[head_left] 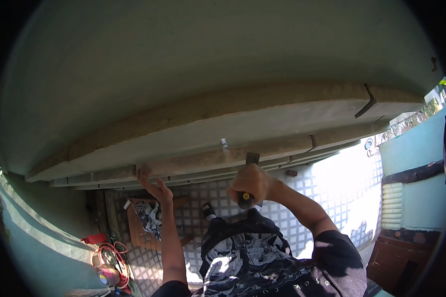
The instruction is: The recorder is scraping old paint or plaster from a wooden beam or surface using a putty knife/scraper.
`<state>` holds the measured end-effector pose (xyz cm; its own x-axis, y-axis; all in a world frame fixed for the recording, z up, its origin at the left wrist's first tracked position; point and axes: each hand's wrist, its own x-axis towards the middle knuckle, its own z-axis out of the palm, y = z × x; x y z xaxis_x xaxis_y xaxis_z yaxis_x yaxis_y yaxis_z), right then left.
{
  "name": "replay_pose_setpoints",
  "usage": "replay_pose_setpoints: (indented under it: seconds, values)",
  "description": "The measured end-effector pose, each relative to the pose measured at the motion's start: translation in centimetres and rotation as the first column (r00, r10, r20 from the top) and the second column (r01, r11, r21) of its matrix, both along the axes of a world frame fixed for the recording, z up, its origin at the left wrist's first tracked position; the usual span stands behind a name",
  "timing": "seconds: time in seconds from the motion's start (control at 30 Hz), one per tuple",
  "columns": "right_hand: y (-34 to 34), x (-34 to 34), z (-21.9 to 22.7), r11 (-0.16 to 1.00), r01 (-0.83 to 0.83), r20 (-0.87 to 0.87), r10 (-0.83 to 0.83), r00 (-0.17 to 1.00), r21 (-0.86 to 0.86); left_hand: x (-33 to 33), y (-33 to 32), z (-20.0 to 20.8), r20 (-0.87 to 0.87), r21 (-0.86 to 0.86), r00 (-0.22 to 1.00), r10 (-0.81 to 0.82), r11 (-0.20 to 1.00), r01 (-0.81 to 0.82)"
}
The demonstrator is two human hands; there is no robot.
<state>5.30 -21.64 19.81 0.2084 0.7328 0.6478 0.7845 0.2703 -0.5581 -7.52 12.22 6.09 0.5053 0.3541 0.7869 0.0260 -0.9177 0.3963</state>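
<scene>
In my right hand is a scraper with a dark handle, its yellow-tipped end pointing toward me. The fingers are wrapped round the grip. Its flat dark blade sticks out beyond my fist, against or close to the lower pale ledge; contact cannot be made out. My left hand is open, fingers spread, with the fingertips at the edge of the same ledge, farther left. A small whitish piece shows on the surface between the ledges, ahead of my hands.
A long upper ledge with a dark strip at its right spans the wall. Below left, a wooden stool carries a crumpled patterned cloth. An orange-red hose lies coiled beside it. Checkered tiles cover the floor.
</scene>
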Motion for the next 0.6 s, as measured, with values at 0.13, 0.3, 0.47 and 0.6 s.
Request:
replay_pose_setpoints:
  seconds: [0.13,0.3,0.47,0.6]
  values:
    - [0.3,-0.6,1.4,0.992,-0.062,-0.017,0.064,0.998,0.114,0.0,-0.3,0.2,-0.011,-0.022,1.0,-0.014,1.0,0.014]
    - [-0.3,-1.2,2.0,0.986,-0.047,0.037,0.042,0.998,0.162,-0.1,-0.5,0.1,-0.002,-0.019,1.0,0.01,1.0,-0.01]
    - [-0.4,0.1,0.9,0.988,-0.055,0.019,0.053,0.998,0.143,-0.1,-0.2,-0.1,0.011,0.002,1.0,0.004,1.0,-0.004]
    - [-1.7,-2.1,1.6,0.99,-0.055,0.141,0.035,0.989,0.134,-0.2,-0.3,0.1,-0.019,0.017,1.0,0.006,1.0,-0.006]
